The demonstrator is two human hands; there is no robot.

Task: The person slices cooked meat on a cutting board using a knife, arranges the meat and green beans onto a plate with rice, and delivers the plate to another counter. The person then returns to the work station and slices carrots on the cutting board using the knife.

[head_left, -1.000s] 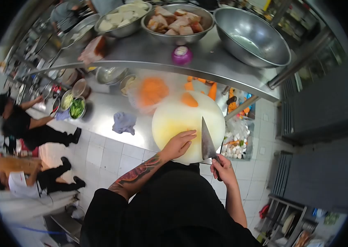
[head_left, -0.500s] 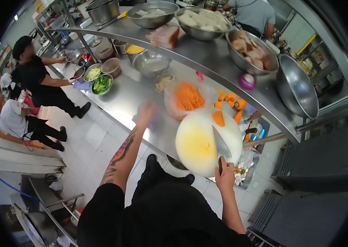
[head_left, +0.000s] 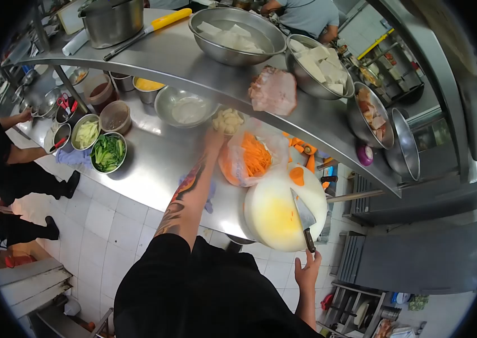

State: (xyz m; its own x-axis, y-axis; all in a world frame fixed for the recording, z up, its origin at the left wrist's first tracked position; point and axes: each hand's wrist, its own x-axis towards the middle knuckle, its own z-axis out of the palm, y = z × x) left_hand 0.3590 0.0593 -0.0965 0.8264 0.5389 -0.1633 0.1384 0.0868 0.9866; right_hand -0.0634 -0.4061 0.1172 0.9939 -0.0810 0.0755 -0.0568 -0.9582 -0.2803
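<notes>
My left hand [head_left: 214, 138] reaches to the near rim of a small bowl of pale, chunky pieces [head_left: 229, 120]. Its fingers are blurred, so their grip is unclear. Beside that forearm sits a clear plastic bag [head_left: 231, 163] holding shredded carrot [head_left: 256, 154]. On the thick round white cutting board [head_left: 272, 217] lies a cleaver-like knife [head_left: 304, 213], its dark handle jutting over the near edge. Just below the handle's end is my right hand [head_left: 307, 271], fingers apart and holding nothing. A cut carrot piece [head_left: 296, 176] rests at the board's far side.
Overhead, a steel shelf [head_left: 216, 79] carries bowls of white blocks [head_left: 323, 65], a slab of meat [head_left: 273, 91] and a red onion [head_left: 364, 154]. Leafy greens [head_left: 108, 153] and a wide steel bowl [head_left: 185, 108] stand on the counter. A co-worker [head_left: 1, 152] is at left.
My right hand has let go of the knife, which stays on the board. My left hand has moved forward to the small bowl. The view has shifted.
</notes>
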